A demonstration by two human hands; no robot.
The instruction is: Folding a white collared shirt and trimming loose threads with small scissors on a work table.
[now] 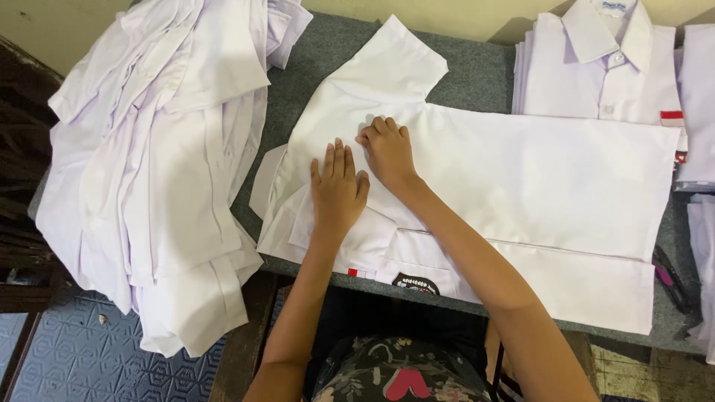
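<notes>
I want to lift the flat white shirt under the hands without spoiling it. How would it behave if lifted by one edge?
The shirt would probably flop and sag: it is thin cloth lying flat, and the unfolded pile drapes limply over the table edge. It looks light. The part tucked under both hands may well open again.

We cannot see the shirt's collar (pixel 272 179), tucked beneath the laid-out white shirt (pixel 521 171). The right edge cuts off the folded shirts (pixel 700 97). Part of the dark badge (pixel 415 283) hangs past the surface (pixel 477 74) rim, its design too small to tell.
</notes>
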